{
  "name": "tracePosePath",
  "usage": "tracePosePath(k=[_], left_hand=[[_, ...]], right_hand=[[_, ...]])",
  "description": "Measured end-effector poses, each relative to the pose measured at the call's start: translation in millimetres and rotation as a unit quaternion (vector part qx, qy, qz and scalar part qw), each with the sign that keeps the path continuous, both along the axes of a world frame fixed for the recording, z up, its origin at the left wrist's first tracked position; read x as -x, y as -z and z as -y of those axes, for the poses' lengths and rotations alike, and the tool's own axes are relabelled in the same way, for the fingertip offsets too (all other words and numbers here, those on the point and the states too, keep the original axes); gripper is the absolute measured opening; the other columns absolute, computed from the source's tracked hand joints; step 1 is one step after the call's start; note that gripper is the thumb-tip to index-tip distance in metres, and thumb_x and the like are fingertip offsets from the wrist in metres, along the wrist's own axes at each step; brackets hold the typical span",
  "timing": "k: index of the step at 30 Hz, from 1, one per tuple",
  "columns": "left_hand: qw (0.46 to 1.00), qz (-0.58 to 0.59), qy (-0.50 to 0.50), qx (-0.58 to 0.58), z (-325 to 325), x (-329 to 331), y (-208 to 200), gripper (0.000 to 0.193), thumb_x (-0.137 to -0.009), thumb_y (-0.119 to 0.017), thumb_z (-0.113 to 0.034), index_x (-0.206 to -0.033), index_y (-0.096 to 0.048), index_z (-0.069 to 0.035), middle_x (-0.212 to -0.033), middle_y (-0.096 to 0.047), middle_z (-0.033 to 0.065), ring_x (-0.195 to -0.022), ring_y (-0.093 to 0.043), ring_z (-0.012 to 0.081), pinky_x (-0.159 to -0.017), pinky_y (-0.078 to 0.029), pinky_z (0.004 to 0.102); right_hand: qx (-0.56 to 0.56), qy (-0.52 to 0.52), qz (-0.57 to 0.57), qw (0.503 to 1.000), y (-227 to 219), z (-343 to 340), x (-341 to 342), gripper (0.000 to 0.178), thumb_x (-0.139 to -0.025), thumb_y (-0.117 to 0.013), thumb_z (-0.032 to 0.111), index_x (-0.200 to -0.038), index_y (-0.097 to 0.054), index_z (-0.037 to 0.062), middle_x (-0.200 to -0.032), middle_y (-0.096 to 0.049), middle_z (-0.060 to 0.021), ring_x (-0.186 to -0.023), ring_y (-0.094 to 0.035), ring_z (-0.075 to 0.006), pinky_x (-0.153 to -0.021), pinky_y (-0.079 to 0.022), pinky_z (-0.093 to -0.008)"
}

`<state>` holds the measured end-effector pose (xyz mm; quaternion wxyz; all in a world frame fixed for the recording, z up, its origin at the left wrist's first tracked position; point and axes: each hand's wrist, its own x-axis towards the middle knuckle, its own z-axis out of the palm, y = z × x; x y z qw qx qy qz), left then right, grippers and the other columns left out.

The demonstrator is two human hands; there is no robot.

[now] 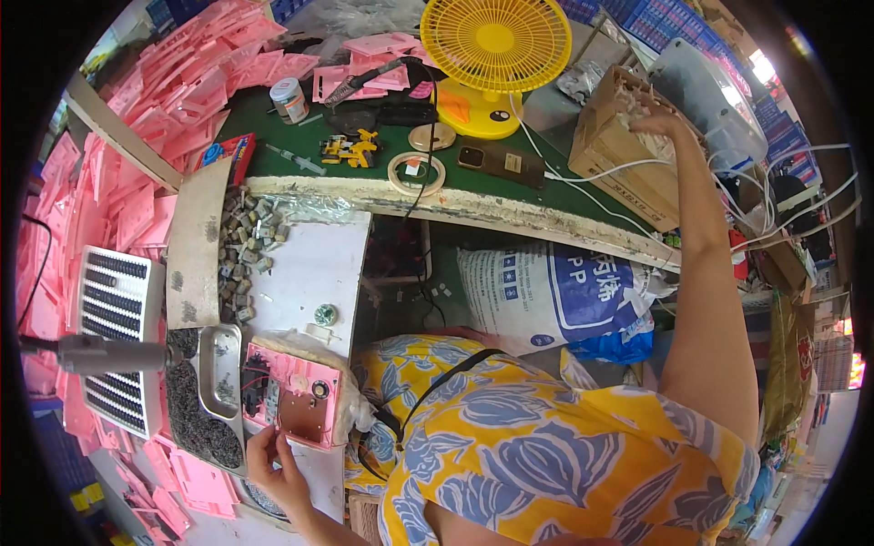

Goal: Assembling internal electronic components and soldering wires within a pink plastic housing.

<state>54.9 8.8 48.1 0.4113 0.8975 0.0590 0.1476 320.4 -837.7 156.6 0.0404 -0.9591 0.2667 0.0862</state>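
At the lower left, my left hand point(276, 466) has its thumb and forefinger pinched together at the near edge of a pink plastic casing point(329, 435). Anything between those fingertips is too small to make out. Inside the casing are a small round speaker point(320, 389), a little circuit board point(271, 399) and dark wires. Far off at the upper right, my right hand point(659, 124) reaches over the rim into a cardboard box point(619, 150), onto a heap of pale, tangled-looking contents. Its fingers look stretched out, though their tips are partly hidden.
Beside the casing lie a metal tray point(218, 400) and many black screws point(196, 409). A grey cylindrical tool point(114, 355) crosses a white rack point(116, 300). Small metal motors point(241, 246) are heaped behind. A yellow fan point(496, 45), soldering iron point(350, 87) and phone point(496, 164) occupy the green shelf.
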Motion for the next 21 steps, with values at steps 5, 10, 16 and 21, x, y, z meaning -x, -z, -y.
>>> tracePosePath(k=[5, 10, 16, 21], left_hand=[[1.000, 0.023, -0.005, -0.010, -4.8, 6.4, 2.0, 0.011, -0.093, -0.063, 0.001, -0.103, -0.067, 0.003, -0.090, -0.065, 0.0066, -0.069, -0.057, 0.0112, -0.060, -0.046, 0.0243], [0.999, 0.027, -0.011, 0.015, -6.5, 4.2, 8.4, 0.011, -0.094, -0.063, 0.001, -0.104, -0.067, 0.004, -0.091, -0.065, 0.0066, -0.070, -0.056, 0.0106, -0.060, -0.044, 0.0231], [0.998, 0.045, -0.032, -0.005, -28.0, 20.0, 18.2, 0.014, -0.095, -0.061, 0.000, -0.108, -0.067, 0.003, -0.092, -0.064, 0.0050, -0.071, -0.056, 0.0091, -0.060, -0.044, 0.0216], [0.998, 0.055, -0.027, -0.025, -35.7, 25.0, 15.6, 0.016, -0.099, -0.060, -0.003, -0.112, -0.067, 0.001, -0.091, -0.063, 0.0009, -0.071, -0.054, 0.0048, -0.060, -0.042, 0.0180]], right_hand=[[0.090, -0.051, -0.042, 0.994, 7.9, -44.6, 9.1, 0.111, -0.059, -0.079, 0.050, -0.152, -0.041, 0.0031, -0.152, -0.046, -0.0249, -0.141, -0.045, -0.0368, -0.115, -0.038, -0.0436], [0.090, 0.005, -0.021, 0.996, 10.7, -10.4, -1.3, 0.113, -0.055, -0.080, 0.050, -0.152, -0.043, 0.0062, -0.154, -0.045, -0.0224, -0.141, -0.045, -0.0357, -0.116, -0.039, -0.0418], [0.022, -0.011, 0.092, 0.996, 1.5, -5.6, 31.7, 0.096, -0.059, -0.081, 0.041, -0.143, -0.051, 0.0044, -0.142, -0.056, -0.0225, -0.132, -0.054, -0.0350, -0.112, -0.042, -0.0407], [0.071, -0.042, 0.101, 0.991, 30.2, 1.7, 26.6, 0.089, -0.061, -0.079, 0.036, -0.142, -0.052, 0.0089, -0.137, -0.059, -0.0239, -0.130, -0.055, -0.0343, -0.109, -0.043, -0.0425]])
